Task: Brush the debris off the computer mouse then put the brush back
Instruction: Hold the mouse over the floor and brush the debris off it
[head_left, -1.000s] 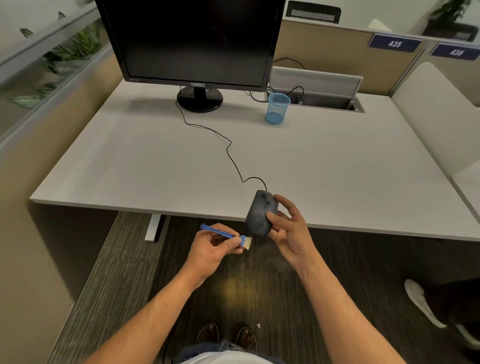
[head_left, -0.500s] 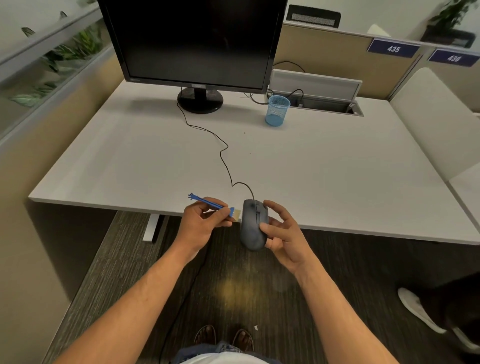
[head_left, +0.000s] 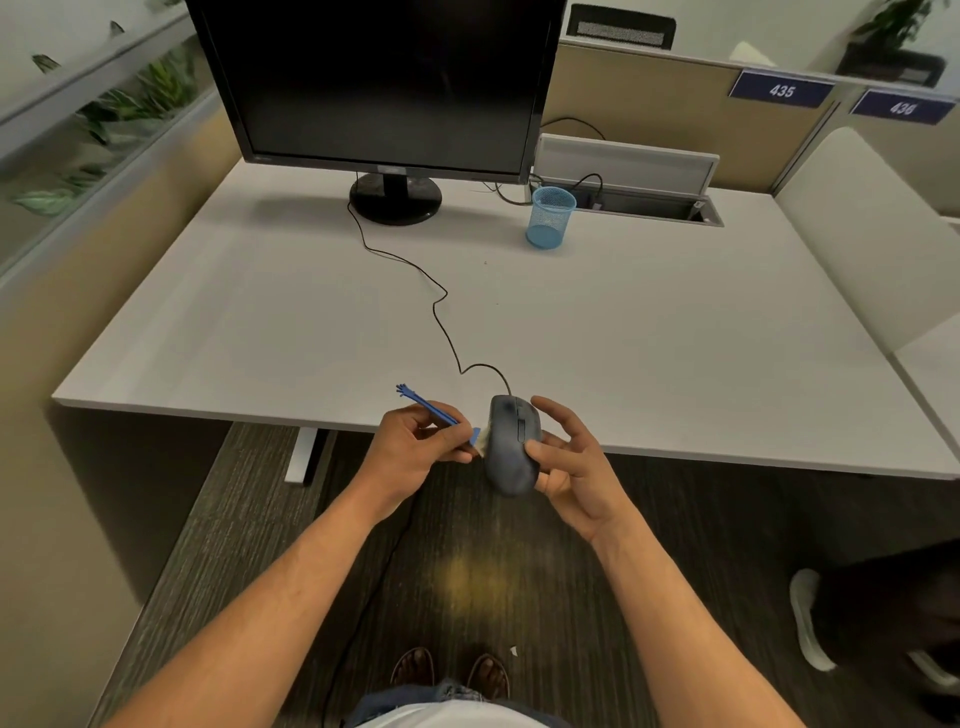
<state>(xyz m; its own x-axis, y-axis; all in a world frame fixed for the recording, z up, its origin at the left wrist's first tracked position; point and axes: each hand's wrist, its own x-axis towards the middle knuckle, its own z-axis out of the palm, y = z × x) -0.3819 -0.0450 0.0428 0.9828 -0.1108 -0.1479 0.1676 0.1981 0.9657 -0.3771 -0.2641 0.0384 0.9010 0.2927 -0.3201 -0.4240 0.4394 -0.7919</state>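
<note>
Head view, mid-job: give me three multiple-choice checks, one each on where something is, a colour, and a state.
1. Where is the blue mesh pen cup?
A. On the white desk, right of the black monitor's round stand
B. On the floor
C. In the left hand

2. What colour is the small brush's plastic handle?
A. Red
B. Blue
C. Black

3. How is the dark grey corded computer mouse placed?
A. Flat on the desk
B. Held by the right hand at the desk's near edge
C. Inside the cup

Answers: 1 A, the cup stands on the desktop by the stand. 2 B, the handle in the left hand is blue. 3 B, right-hand fingers grip it.
</note>
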